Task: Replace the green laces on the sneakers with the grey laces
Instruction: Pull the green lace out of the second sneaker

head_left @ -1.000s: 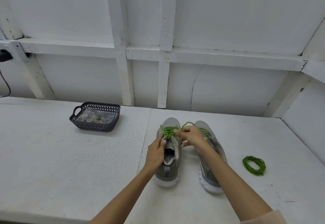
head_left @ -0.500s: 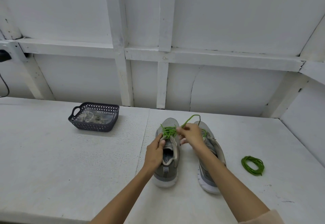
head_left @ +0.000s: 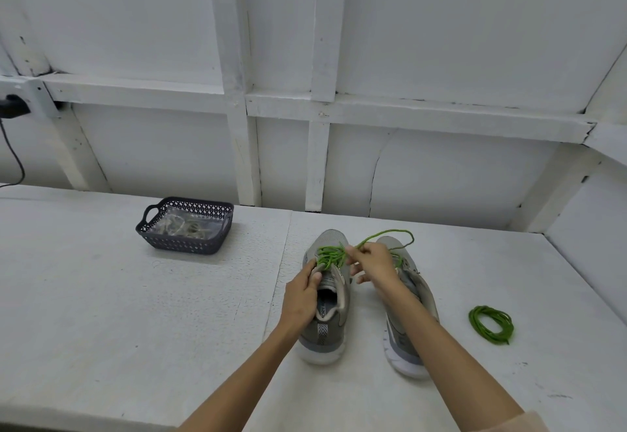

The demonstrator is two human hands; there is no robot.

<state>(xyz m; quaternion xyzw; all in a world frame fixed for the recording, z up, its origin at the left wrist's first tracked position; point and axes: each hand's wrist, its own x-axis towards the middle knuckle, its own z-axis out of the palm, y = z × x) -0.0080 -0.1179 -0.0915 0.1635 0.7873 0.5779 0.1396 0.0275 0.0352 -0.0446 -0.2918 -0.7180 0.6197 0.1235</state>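
Two grey sneakers stand side by side on the white table, toes pointing away. My left hand (head_left: 303,290) grips the left sneaker (head_left: 327,323) at its collar, thumb by the tongue. A green lace (head_left: 328,255) is still threaded through that shoe. My right hand (head_left: 371,259) pinches this lace and holds a loop of it raised over the toe of the right sneaker (head_left: 412,295), whose front my right forearm partly hides. A coiled green lace (head_left: 491,324) lies loose on the table to the right.
A dark perforated basket (head_left: 187,226) stands at the back left, with pale laces in clear wrapping inside. White panelled walls close the table at the back and right. A black cable (head_left: 13,156) hangs at the far left.
My right hand has pulled the green lace further out, so its loop has grown and swung rightward over the right sneaker. My left hand has kept its hold on the left sneaker.
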